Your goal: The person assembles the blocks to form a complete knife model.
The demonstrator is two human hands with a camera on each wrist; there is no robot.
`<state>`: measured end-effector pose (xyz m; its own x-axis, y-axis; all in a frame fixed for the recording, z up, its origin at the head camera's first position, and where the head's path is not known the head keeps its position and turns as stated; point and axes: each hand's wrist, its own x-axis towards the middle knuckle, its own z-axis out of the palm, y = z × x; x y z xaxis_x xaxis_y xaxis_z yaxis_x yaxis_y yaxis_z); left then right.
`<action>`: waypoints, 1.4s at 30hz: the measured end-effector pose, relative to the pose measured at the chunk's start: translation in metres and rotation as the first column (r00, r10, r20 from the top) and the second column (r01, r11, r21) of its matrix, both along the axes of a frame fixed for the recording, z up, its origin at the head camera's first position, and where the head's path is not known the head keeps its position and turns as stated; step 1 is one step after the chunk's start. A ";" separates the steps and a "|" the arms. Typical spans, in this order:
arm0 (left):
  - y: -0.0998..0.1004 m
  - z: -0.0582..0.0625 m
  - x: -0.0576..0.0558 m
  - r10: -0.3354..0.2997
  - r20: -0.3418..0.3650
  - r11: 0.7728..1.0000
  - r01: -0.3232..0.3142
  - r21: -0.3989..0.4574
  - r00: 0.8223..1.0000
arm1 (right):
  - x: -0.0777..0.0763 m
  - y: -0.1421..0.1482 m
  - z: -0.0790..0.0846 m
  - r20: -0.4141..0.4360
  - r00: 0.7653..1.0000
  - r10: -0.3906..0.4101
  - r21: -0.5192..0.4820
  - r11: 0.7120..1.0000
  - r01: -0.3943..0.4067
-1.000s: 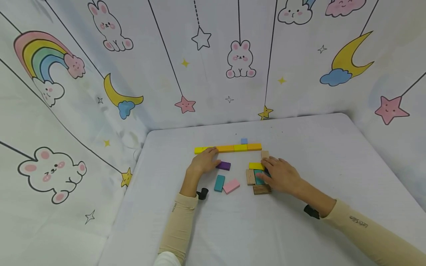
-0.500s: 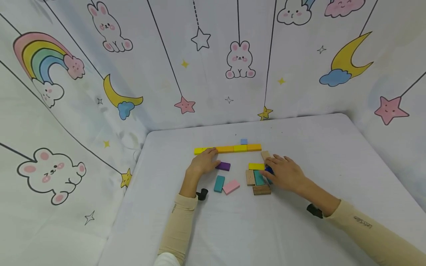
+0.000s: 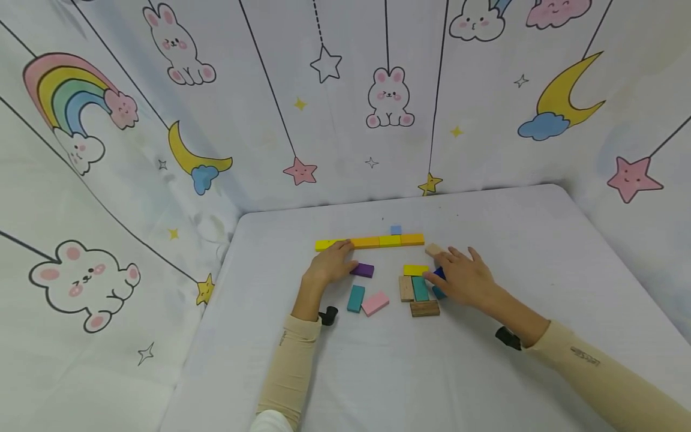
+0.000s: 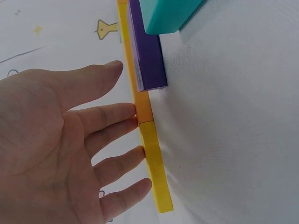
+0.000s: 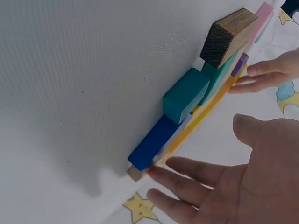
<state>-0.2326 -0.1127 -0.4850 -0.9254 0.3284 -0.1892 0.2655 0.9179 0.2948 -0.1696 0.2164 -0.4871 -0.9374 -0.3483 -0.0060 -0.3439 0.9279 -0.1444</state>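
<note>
In the head view, my left hand (image 3: pixel 327 263) rests its extended fingers on a row of yellow and orange blocks (image 3: pixel 367 242). Its thumb is beside a purple block (image 3: pixel 364 270). The left wrist view shows the fingertips against the yellow block (image 4: pixel 159 172). My right hand (image 3: pixel 465 277) hovers with spread fingers over a blue block (image 3: pixel 439 273), partly hiding it and a teal-blue block (image 3: pixel 437 292). Its fingertips are near a slanted pale wooden block (image 3: pixel 433 249). The right wrist view shows a fingertip close to the blue block (image 5: pixel 154 142); contact is unclear.
Beside the right hand lie a yellow block (image 3: pixel 415 270), a pale wooden block (image 3: pixel 406 288), a teal block (image 3: pixel 420 288) and a dark wooden block (image 3: pixel 424 308). Another teal block (image 3: pixel 355 298) and a pink block (image 3: pixel 375 303) lie nearer the left arm. A light-blue block (image 3: pixel 396 230) stands behind the row.
The pale wooden block by my right fingertips has turned from upright in view to slanted. My right hand has shifted slightly right, uncovering more of the blue block. The left hand stays put.
</note>
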 end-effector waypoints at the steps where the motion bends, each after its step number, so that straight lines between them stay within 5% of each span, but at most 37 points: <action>1: 0.000 0.000 0.000 0.001 0.001 1.000 -0.001 0.004 1.000 | -0.001 0.000 -0.001 0.002 1.000 -0.003 0.006 1.000 0.003; 29: 0.000 0.001 0.001 0.011 0.013 1.000 -0.011 -0.003 1.000 | -0.029 0.003 -0.009 0.055 0.998 -0.035 0.015 0.999 0.034; 42: 0.001 0.002 0.002 0.012 0.005 1.000 -0.012 -0.003 1.000 | -0.037 0.001 -0.002 0.107 0.994 -0.029 -0.057 0.998 0.035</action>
